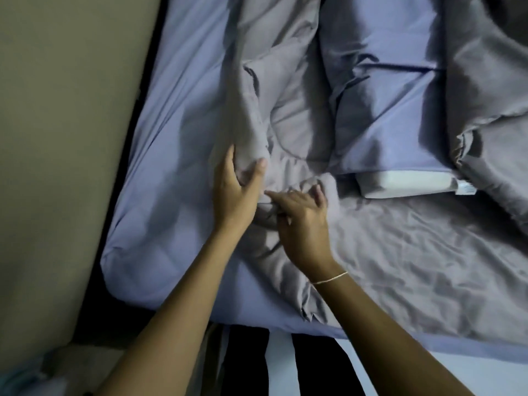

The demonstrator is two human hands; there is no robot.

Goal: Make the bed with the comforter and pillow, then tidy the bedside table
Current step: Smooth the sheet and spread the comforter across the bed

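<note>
Gathering the comforter's bunched edge before spreading it over the bed.

The left hand [237,187] is grasping a fold of the grey comforter [285,115], lying rumpled at twelve o'clock of both hands; the right hand [303,221] is pinching the adjoining fold. The pillow [391,115] is lying at two o'clock. Advisably, both grips are finding the hem, then pulling evenly across the blue sheet [177,138].

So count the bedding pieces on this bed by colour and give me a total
Grey: 1, the comforter, gripped by the left hand and right hand
Blue-lavender: 2, the fitted sheet and the pillow
Total: 3
</note>
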